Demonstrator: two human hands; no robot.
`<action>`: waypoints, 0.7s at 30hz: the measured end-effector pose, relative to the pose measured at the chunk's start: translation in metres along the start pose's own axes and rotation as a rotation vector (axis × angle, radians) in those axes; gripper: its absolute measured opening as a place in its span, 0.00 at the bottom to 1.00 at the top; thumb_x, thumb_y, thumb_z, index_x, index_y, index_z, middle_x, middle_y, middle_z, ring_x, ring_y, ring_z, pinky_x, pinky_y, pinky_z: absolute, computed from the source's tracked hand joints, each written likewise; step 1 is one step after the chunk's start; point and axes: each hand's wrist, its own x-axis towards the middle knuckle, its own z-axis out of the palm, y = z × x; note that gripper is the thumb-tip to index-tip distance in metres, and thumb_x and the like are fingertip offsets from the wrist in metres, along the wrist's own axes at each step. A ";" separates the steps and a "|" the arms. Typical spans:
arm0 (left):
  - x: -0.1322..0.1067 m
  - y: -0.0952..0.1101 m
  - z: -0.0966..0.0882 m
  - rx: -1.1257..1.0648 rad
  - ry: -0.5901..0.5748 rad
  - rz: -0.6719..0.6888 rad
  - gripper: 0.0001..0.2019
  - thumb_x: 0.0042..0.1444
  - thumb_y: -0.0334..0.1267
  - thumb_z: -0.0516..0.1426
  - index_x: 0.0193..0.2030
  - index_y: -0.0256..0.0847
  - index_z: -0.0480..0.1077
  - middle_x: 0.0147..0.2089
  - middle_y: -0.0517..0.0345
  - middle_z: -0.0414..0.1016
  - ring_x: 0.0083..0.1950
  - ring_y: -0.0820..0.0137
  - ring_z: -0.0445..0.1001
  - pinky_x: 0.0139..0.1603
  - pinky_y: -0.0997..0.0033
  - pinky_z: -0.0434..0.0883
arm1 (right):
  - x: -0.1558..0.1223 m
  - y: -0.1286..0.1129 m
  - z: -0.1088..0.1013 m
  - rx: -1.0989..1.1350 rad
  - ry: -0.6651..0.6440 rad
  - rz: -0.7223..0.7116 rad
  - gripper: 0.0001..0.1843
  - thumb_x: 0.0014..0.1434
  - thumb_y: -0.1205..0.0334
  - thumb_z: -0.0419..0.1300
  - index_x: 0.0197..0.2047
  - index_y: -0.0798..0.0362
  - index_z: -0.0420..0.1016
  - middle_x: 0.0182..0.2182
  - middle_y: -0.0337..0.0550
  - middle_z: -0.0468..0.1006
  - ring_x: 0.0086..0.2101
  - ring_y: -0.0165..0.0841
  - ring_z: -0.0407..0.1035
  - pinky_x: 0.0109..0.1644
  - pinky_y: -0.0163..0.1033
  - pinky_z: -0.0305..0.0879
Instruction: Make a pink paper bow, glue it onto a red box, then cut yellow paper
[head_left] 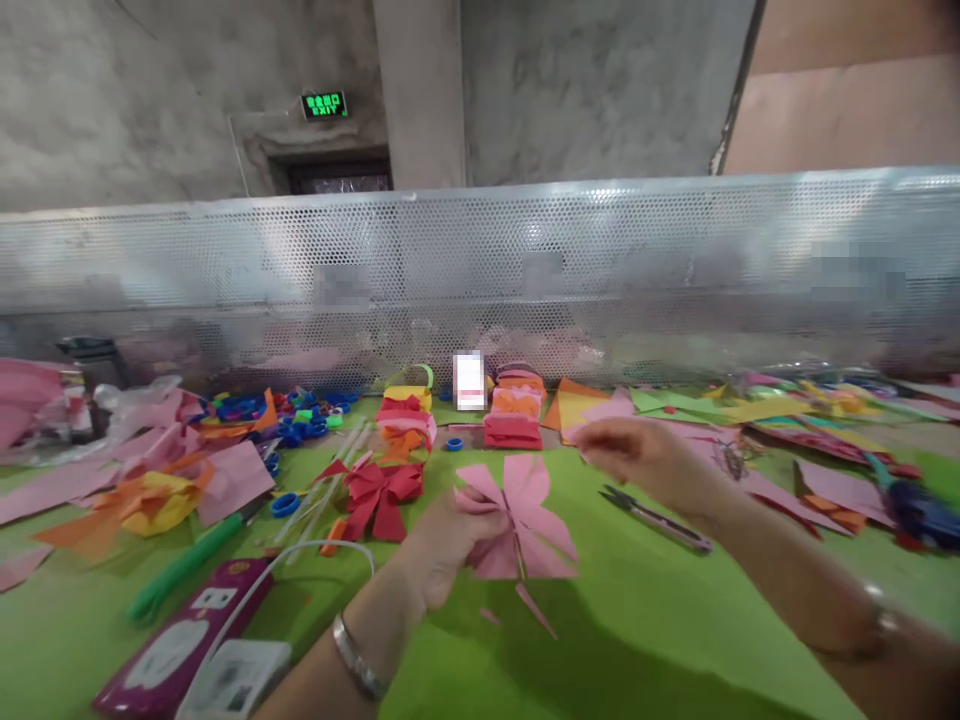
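My left hand [448, 540] is closed on the left side of a pink paper flower [536, 510], whose petals are cut apart by slits. Over the far part of the table is my right hand [630, 450], beside a pink sheet [613, 404] and orange and yellow paper [566, 408]. Its fingers are bunched and blurred, so I cannot make out whether they hold anything. Below my right hand lies a slim black-and-pink tool [660, 520] with a narrow forked tip. Thin pink offcuts [535, 610] lie under the flower. Left of my left hand is a red paper bow [382, 495].
Stacked paper bows [514, 412] stand at the back, before a perforated metal screen [480, 250]. To the left are a purple box [187, 640] with a white cable, a green-handled tool [187, 565] and blue rings [285, 504]. Coloured paper [840, 490] lies at right.
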 end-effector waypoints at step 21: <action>-0.008 -0.002 0.022 0.292 0.061 0.076 0.09 0.45 0.23 0.52 0.27 0.37 0.72 0.25 0.58 0.75 0.24 0.72 0.71 0.26 0.72 0.68 | -0.024 0.001 0.057 0.169 -0.197 0.194 0.12 0.45 0.58 0.66 0.32 0.54 0.72 0.25 0.38 0.70 0.23 0.25 0.59 0.22 0.31 0.53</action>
